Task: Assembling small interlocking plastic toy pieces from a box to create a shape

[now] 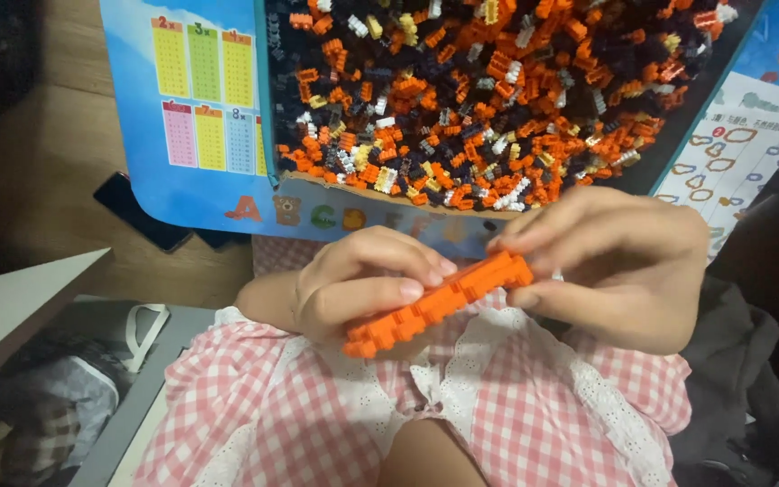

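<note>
Both hands, left [358, 284] and right [619, 261], clamp an orange brick strip [439, 302] near the tray edge [389, 200].

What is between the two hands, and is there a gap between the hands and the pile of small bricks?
In the head view, an orange brick strip spans between the left hand and right hand, held by both. The brick pile lies just beyond the hands.

Wooden floor [42, 162] far left, warm brown, dim light. Pale grey furniture edge [20, 298] near left, dark gap below. Blue learning mat [191, 194] with coloured number tables far centre-left. Dark phone [142, 212] on floor beside mat. Dark cloth [750, 361] near right. White shape worksheet [732, 158] far right.
</note>
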